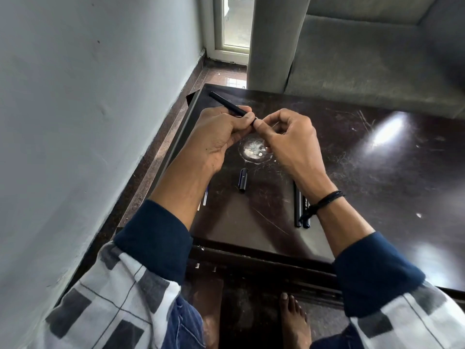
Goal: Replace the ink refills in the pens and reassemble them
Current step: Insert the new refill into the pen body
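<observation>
A person seated at a dark, scratched desk (352,172) works on a black pen barrel (226,103), held in the air above the desk's far left corner. The left hand (221,137) grips the barrel near its lower end, fingers (247,118) curled round it, and the rest of the barrel slants up and away to the left of the fingers. The right hand (289,139) meets it from the other side. Its thumb and forefinger are pressed together in a pinch on a small part (255,118) at the barrel's end, which is too small to make out, and the other fingers are curled loosely behind. The fingertips of both hands almost touch.

Below the fingers, towards the person, a black pen cap (243,180) lies alone on the desk. Two black pens (299,207) lie side by side under the right wrist, which wears a black cord wristband (327,199). Below and to the left of the fingers, a thin white and blue refill (205,196) shows at the edge of the left forearm, which partly hides it.

Both arms wear dark blue cuffs on checked white and grey sleeves. A grey sofa (352,59) stands beyond the desk, a pale wall (88,122) runs along the left, and a bare foot (294,321) rests on the floor under the desk's near edge.
</observation>
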{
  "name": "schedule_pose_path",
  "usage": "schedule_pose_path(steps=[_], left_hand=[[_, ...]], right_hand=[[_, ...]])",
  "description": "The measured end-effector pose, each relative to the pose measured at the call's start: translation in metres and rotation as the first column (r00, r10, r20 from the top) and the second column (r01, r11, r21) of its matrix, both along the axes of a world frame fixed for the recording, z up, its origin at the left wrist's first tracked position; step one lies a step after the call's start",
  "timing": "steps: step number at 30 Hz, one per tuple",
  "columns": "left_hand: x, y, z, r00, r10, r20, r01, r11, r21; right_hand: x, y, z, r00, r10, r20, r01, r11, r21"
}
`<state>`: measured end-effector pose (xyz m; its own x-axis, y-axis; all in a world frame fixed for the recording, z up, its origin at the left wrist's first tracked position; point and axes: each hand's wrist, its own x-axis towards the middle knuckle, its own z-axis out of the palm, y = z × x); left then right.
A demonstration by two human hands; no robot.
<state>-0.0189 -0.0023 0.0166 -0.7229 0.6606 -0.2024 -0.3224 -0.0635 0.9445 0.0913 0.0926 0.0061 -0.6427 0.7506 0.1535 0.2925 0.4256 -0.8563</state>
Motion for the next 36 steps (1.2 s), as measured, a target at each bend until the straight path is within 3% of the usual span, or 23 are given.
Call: schedule_pose_path(steps=[36], left_hand=[[0.0007, 0.0013, -0.0027, 1.000, 0.003, -0.018, -0.003, 1.000, -0.010]], right_hand=[[-0.0021, 0.0012, -0.0014, 0.999, 0.000, 0.039, 0.001, 1.000, -0.010]])
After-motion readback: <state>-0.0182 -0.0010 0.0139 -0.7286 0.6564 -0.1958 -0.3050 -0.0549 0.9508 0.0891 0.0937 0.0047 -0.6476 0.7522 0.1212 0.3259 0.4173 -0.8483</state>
